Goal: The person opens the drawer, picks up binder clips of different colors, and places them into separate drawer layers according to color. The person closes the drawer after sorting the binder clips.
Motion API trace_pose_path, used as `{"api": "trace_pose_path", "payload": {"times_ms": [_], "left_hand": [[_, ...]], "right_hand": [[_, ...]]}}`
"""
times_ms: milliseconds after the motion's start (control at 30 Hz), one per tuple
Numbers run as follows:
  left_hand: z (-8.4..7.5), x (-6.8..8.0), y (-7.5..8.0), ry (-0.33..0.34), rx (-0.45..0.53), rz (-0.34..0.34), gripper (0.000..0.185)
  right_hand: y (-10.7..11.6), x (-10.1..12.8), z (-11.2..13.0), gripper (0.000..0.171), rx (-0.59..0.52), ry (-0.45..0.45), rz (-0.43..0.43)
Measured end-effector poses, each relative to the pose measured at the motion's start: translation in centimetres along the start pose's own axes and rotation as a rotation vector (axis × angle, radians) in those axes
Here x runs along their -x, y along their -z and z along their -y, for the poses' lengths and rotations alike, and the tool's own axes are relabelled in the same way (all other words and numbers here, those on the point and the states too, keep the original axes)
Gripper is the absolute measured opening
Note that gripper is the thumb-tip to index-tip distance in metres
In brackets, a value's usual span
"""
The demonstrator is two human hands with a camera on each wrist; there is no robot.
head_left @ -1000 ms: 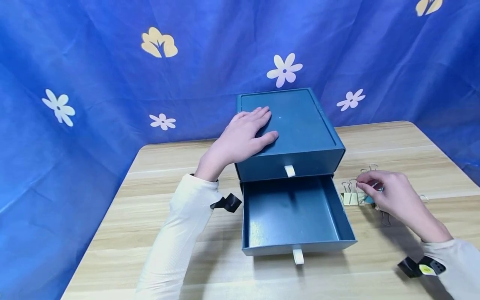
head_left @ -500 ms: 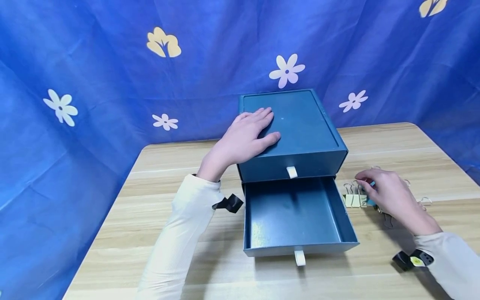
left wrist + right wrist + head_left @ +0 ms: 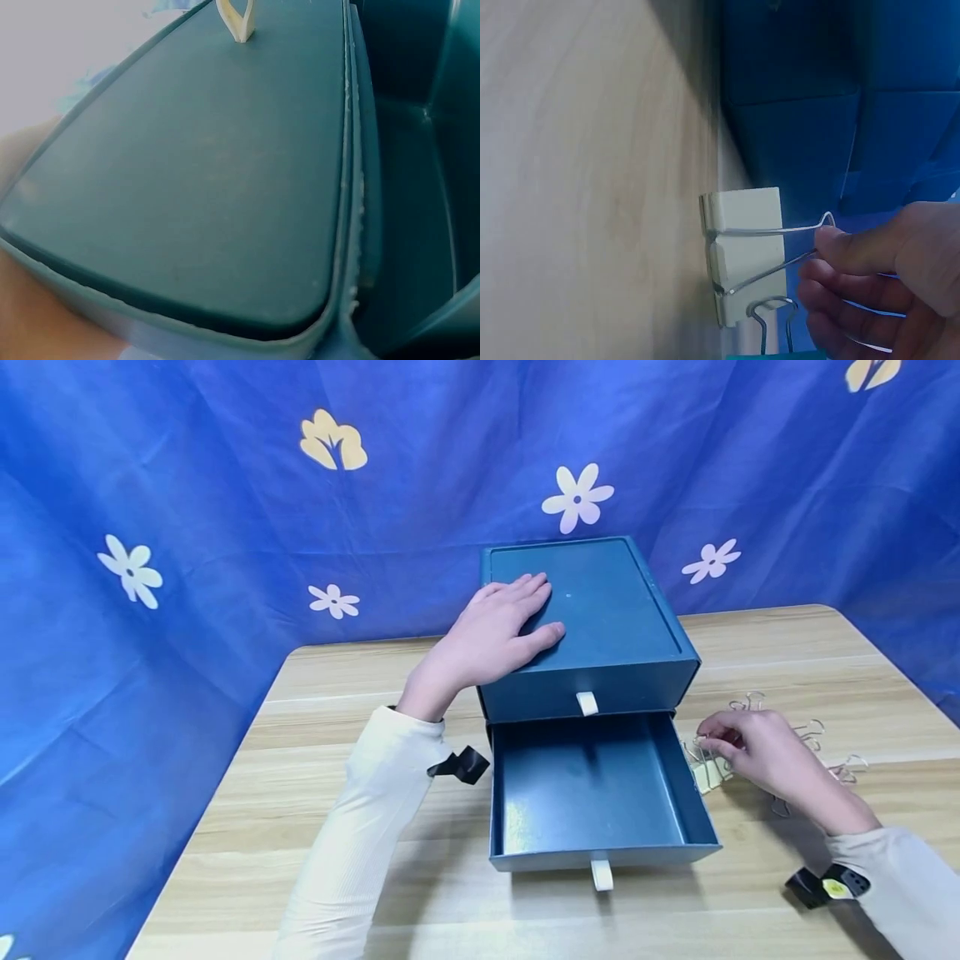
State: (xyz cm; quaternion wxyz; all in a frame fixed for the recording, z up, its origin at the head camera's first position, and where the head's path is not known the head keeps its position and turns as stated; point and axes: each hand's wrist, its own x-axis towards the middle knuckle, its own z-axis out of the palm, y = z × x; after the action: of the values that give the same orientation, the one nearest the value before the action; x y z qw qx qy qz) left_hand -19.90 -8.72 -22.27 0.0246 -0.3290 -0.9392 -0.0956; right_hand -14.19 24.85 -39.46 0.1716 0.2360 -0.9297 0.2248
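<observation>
My left hand (image 3: 495, 631) rests with fingers spread on top of a dark teal-blue two-drawer box (image 3: 607, 602). Its lower drawer (image 3: 592, 793) is pulled out and bare inside; the upper one is closed. To the right of the box, my right hand (image 3: 757, 752) pinches the wire handle of a pale yellow binder clip (image 3: 708, 774). In the right wrist view this binder clip (image 3: 746, 255) stands close over the table, its handle between thumb and fingertips. A teal binder clip (image 3: 776, 356) sits just beside it. The left wrist view shows the upper drawer's front (image 3: 210, 165).
More binder clips lie behind and right of my right hand, with their wire handles (image 3: 810, 731) showing, partly hidden by it. White pull tabs (image 3: 602, 874) stick out from the drawer fronts. A blue flowered curtain (image 3: 420, 485) hangs behind the wooden table (image 3: 315, 777).
My right hand has shifted slightly left and down onto the pale yellow binder clip, which has turned at a slant. My left hand stays on the box.
</observation>
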Motion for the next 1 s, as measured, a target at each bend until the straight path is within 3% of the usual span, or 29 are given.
{"api": "trace_pose_path", "payload": {"times_ms": [367, 700, 1000], "left_hand": [[0.0, -0.2, 0.2, 0.003, -0.003, 0.008, 0.064], [0.0, -0.3, 0.3, 0.005, -0.003, 0.014, 0.063], [0.0, -0.3, 0.4, 0.005, -0.004, 0.016, 0.064]], "right_hand": [[0.3, 0.1, 0.5, 0.019, -0.096, 0.043, -0.023], [2.0, 0.5, 1.6, 0.011, -0.087, -0.095, -0.052], [3.8, 0.5, 2.7, 0.010, -0.113, -0.124, -0.134]]}}
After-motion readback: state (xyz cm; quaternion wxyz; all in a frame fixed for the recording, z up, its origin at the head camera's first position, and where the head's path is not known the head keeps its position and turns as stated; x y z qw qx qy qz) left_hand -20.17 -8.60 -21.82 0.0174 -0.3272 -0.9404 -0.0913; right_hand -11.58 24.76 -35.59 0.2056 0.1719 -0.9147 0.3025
